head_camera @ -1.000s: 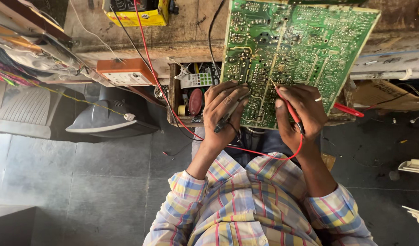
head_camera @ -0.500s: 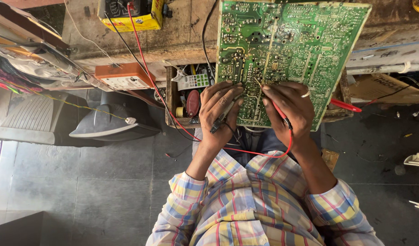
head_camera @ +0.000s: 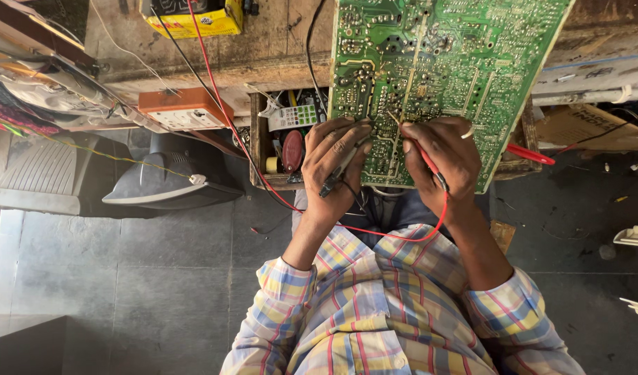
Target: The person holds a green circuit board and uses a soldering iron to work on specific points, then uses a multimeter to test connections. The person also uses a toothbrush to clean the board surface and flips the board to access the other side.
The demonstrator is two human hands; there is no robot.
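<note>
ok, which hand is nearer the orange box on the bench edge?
Left. The left hand, holding the black probe, is at the circuit board's lower left, on the side of the orange box. The right hand, with the red probe, is farther away.

Below and to the left of the hands lies a floor point(head_camera: 159, 278) of large dark grey tiles, dusty, with pale joints. Beyond the hands runs a worn wooden tabletop point(head_camera: 277, 48), its edge chipped and stained. Under that edge, just left of the hands, an open wooden drawer point(head_camera: 258, 149) hangs out. Farther left, a grey television casing point(head_camera: 166, 184) rests on the floor. Soft daylight falls evenly, and small scraps lie scattered on the tiles right of the hands.
</note>
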